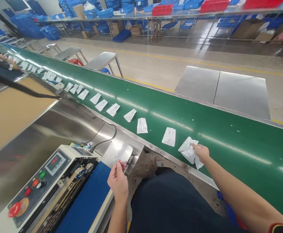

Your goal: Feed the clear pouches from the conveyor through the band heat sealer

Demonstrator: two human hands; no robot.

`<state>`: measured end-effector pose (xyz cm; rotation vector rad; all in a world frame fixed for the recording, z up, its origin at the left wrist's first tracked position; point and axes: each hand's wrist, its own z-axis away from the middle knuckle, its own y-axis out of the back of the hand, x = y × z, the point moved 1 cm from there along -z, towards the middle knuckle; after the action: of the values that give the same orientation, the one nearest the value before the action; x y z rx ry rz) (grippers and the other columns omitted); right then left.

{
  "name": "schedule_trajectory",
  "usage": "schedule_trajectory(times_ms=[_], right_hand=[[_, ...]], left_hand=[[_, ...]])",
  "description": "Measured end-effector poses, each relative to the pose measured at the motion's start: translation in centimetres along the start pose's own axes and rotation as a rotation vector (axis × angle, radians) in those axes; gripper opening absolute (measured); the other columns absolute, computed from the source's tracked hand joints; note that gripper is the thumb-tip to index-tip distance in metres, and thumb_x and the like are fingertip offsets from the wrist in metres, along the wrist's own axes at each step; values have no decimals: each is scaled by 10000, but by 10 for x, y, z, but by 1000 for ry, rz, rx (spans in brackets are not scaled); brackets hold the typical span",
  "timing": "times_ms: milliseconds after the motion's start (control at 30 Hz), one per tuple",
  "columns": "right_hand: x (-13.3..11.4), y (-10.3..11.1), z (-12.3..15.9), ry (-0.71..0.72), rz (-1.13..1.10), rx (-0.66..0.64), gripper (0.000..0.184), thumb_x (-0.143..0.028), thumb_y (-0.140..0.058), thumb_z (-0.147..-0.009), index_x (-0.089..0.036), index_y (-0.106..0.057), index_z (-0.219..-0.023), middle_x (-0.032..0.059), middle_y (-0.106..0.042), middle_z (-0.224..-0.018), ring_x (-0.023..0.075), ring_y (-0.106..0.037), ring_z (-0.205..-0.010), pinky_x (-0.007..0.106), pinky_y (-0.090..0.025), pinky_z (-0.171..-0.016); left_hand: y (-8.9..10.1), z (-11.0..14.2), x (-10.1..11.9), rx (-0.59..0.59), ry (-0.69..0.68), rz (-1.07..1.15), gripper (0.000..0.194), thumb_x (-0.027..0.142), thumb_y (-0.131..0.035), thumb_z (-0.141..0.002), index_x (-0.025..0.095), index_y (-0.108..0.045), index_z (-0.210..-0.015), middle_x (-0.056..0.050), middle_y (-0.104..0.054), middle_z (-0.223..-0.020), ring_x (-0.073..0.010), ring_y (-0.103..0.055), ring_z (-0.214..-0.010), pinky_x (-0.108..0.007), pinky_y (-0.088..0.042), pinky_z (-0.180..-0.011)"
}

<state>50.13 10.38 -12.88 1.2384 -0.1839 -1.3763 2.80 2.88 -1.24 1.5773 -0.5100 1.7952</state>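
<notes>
My right hand [201, 152] pinches white pouches [188, 149] at the near side of the green conveyor belt [219, 129]. Some of them overlap there, so I cannot tell how many are between the fingers. Just left of that hand, a flat white pouch [169, 136] with small dark print lies on the belt, and another pouch [142, 125] lies beyond it. My left hand [119, 179] is raised at the edge of a metal plate [117, 150], its fingers curled in against the thumb. Nothing shows in that hand.
A sealing machine [55, 166] with buttons, a lit display and a blue belt [90, 197] stands at lower left. Several more pouches line the conveyor toward the far left, where another person's hand [10, 61] shows. Steel tables [221, 90] stand across the belt.
</notes>
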Motion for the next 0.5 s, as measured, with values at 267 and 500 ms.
schedule_trajectory(times_ms=[267, 500], right_hand=[[-142, -25, 169, 722, 50, -493, 577, -780, -691, -812, -209, -717, -733, -7, -551, -533, 167, -476, -521, 289, -370, -515], [-200, -96, 293, 785, -88, -1106, 552, -730, -774, -791, -180, -731, -781, 25, -703, -721, 181, -603, -646, 270, -483, -588]], left_hand=[[1, 13, 12, -337, -259, -149, 402, 506, -755, -923, 212, -817, -1190, -151, -798, -1204, -314, -759, -1103, -449, -606, -1016], [19, -3, 16, -301, -217, -32, 504, 559, -498, -1070, 195, -827, -1184, -146, -810, -1184, -299, -760, -1097, -426, -604, -983]])
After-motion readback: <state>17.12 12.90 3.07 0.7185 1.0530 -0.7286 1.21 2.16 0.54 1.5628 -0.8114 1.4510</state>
